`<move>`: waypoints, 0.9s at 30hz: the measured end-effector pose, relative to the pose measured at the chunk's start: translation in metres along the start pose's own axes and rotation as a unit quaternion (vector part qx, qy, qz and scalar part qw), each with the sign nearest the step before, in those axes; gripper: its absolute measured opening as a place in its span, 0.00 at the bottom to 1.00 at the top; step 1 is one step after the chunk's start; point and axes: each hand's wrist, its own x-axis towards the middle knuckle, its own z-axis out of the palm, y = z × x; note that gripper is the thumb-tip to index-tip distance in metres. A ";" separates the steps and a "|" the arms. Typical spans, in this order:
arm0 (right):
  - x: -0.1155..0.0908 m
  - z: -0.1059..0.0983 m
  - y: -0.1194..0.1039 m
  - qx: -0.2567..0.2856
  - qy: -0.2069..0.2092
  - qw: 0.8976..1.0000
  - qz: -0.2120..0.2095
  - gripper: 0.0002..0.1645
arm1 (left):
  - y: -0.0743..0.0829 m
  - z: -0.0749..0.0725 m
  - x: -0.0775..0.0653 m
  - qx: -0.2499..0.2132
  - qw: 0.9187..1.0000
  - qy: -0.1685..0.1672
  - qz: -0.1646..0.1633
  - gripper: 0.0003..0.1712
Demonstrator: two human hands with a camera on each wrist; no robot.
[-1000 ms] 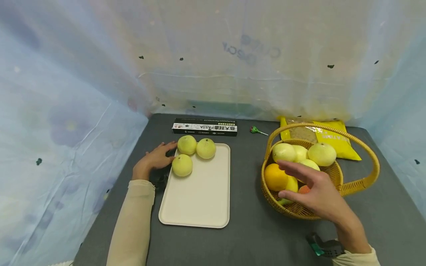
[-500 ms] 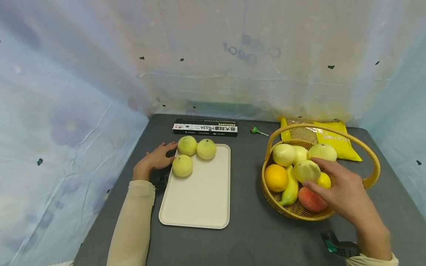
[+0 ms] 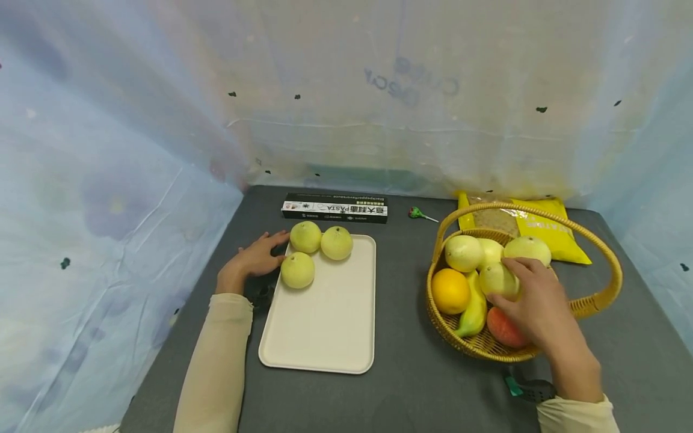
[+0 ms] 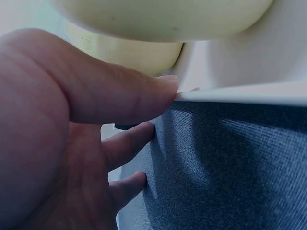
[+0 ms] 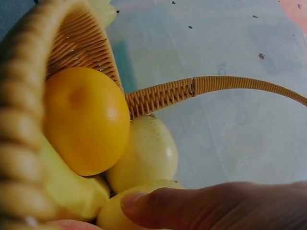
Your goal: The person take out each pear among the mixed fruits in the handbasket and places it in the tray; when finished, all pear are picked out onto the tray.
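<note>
Pinching a pale green fruit (image 3: 495, 279) in the basket (image 3: 506, 358), the right hand (image 3: 535, 297), left hand (image 3: 257, 255) spread at the left edge of the tray (image 3: 319, 331), free tabletop (image 3: 402, 294) between tray and basket, box (image 3: 334, 208) behind reading PASTA.

Tray (image 3: 325, 331) had free room on its near half; three pale fruits (image 3: 297, 272) and left hand (image 3: 257, 257) blocked far left. Table (image 3: 402, 313) gave passage between tray and basket (image 3: 498, 358). Handle (image 3: 614, 270) barred basket's right; peach (image 3: 502, 329) and banana (image 3: 474, 311) crowded the gripped fruit (image 3: 495, 280).
</note>
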 end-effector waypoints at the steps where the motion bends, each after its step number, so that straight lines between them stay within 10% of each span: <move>1: 0.000 0.001 0.000 0.002 0.003 1.000 0.001 0.44 | 0.000 0.000 0.000 0.000 1.000 0.000 0.000 0.40; 27: -0.016 0.001 -0.004 0.070 0.053 0.996 -0.028 0.46 | -0.001 -0.001 -0.001 0.000 1.000 0.000 0.001 0.41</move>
